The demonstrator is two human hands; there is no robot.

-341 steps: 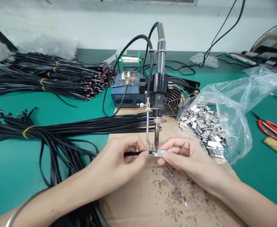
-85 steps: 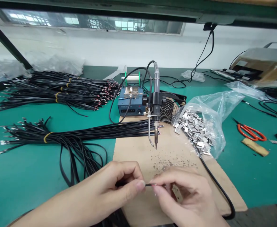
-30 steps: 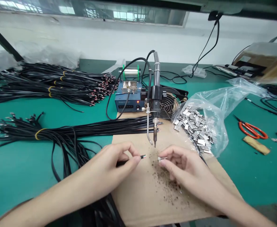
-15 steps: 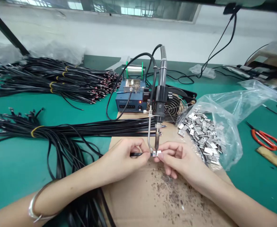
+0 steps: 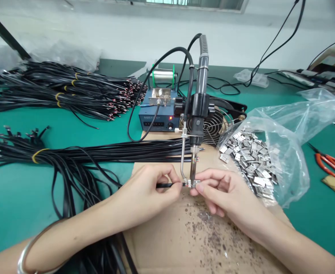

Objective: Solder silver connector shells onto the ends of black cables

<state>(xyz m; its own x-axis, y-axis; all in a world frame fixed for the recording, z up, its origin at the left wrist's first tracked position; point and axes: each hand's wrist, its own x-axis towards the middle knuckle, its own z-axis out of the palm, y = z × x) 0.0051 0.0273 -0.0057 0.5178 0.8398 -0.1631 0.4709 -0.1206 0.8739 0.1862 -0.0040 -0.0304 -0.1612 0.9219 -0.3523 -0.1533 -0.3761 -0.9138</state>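
Note:
My left hand [image 5: 156, 188] pinches a flat black cable [image 5: 165, 185] close to its stripped end. Between the thumb and fingers of my right hand [image 5: 220, 190] is a small silver USB connector [image 5: 195, 182]. The cable's end meets the connector, or nearly so; the exact contact is too small to tell. Right above them stands an upright soldering iron [image 5: 197, 118], its tip [image 5: 193, 173] down at the connector. A thin metal solder feed tube [image 5: 182, 156] curves down beside the tip, ending near the cable end.
Behind stands a blue solder feeder [image 5: 156, 118] with a solder reel [image 5: 164, 77] and a fan [image 5: 213, 127]. Bundled black cables [image 5: 84, 89] lie left. On the right are a plastic bag of connectors [image 5: 253, 160] and red-handled cutters [image 5: 331, 165]. Spattered cardboard [image 5: 161, 236] lies beneath my hands.
The head view has shifted slightly, so the iron and bag sit farther right. Both hands keep their grip, and the connector now appears tilted differently at the iron's tip.

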